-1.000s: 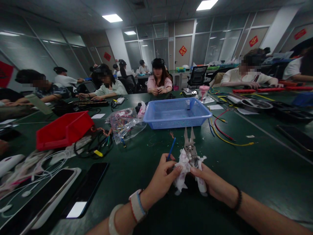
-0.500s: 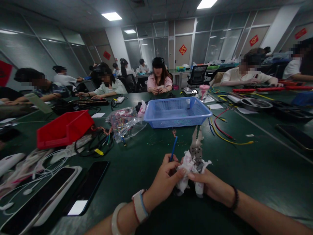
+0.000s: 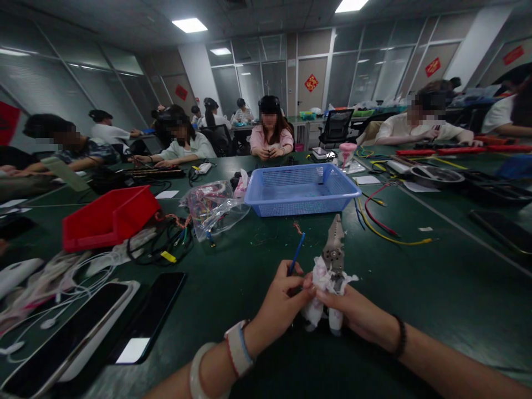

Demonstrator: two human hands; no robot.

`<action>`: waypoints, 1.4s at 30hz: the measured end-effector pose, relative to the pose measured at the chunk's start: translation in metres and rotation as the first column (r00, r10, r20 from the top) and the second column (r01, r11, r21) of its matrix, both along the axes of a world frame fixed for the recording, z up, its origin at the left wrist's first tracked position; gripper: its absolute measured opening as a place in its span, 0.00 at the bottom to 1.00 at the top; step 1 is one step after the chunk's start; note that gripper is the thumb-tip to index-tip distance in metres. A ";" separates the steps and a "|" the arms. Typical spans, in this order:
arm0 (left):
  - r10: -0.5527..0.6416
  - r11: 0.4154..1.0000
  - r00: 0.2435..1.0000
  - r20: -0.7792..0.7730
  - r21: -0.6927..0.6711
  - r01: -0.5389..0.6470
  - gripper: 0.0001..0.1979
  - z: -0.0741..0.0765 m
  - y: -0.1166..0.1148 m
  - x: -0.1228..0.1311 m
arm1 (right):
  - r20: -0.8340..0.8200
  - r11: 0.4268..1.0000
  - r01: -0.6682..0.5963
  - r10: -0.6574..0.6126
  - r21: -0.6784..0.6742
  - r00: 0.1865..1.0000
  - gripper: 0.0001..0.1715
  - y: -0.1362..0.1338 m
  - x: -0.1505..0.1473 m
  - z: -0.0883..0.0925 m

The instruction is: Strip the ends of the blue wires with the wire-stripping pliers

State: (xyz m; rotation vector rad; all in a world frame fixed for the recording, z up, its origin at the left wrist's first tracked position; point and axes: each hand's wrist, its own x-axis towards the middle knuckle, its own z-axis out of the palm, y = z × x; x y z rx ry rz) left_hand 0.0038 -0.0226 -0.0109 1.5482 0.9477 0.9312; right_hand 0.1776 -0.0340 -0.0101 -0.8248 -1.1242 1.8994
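My left hand is closed around a blue wire, whose upper end sticks up past my fingers. Frayed copper strands show just beyond that end. In my right hand is a pair of wire strippers, jaws pointing away from me and pressed together. White tissue is wrapped around the handles of the tool. My left fingertips meet the tissue beside my right thumb. Parts of the handles and the lower length of the wire are hidden by my hands.
Ahead stands a blue plastic basket. To the left are a red bin, a clear bag of wires, earphones and phones. Loose yellow and red wires lie on the right. A person sits opposite.
The stripper jaws have closed from slightly parted, and the handles have come closer together. The blue wire has shifted a little to the right and tilts slightly more.
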 end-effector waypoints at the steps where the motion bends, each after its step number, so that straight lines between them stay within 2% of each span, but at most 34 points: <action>1: 0.001 1.000 1.000 0.002 -0.001 -0.001 0.16 -0.001 0.001 0.000 | 0.019 1.000 0.002 -0.003 0.018 1.000 0.23 0.000 0.000 0.001; 7: 0.014 0.999 1.000 -0.010 -0.030 -0.015 0.13 0.001 0.003 0.000 | 0.134 0.998 0.038 -0.045 0.052 0.990 0.22 0.003 0.005 0.005; 11: 0.045 0.999 0.997 -0.065 -0.014 -0.046 0.11 0.002 0.006 0.000 | 0.116 0.989 0.085 -0.099 0.120 0.988 0.20 0.005 0.008 0.007; 14: 0.061 0.998 0.992 -0.113 -0.007 -0.063 0.13 0.002 0.008 -0.002 | 0.111 0.991 0.074 -0.087 0.112 0.990 0.16 0.006 0.010 0.008; 19: 0.115 0.993 0.981 -0.155 -0.002 -0.116 0.15 0.003 0.011 -0.006 | 0.158 0.988 0.124 -0.136 0.087 0.978 0.18 0.009 0.016 0.010; 23: 0.158 0.987 0.986 -0.057 0.004 -0.158 0.20 0.003 0.014 -0.009 | 0.188 0.983 0.128 -0.151 0.132 0.970 0.19 0.014 0.025 0.011; 28: 0.185 0.979 0.975 0.126 -0.113 -0.171 0.30 -0.003 0.018 -0.009 | 0.224 0.988 0.111 -0.132 0.105 0.966 0.22 0.021 0.034 0.008; 36: 0.152 0.974 0.981 0.122 -0.190 -0.127 0.31 0.004 0.016 -0.008 | 0.197 0.990 0.127 -0.136 0.055 0.971 0.23 0.021 0.035 0.008; 39: 0.150 0.973 0.981 0.123 -0.196 -0.124 0.31 0.001 0.018 -0.008 | 0.265 0.986 0.134 -0.156 0.101 0.952 0.24 0.023 0.037 0.007; 42: 0.168 0.968 0.978 0.123 -0.208 -0.140 0.26 -0.001 0.019 -0.009 | 0.407 0.965 0.156 -0.231 0.209 0.884 0.25 0.029 0.044 0.006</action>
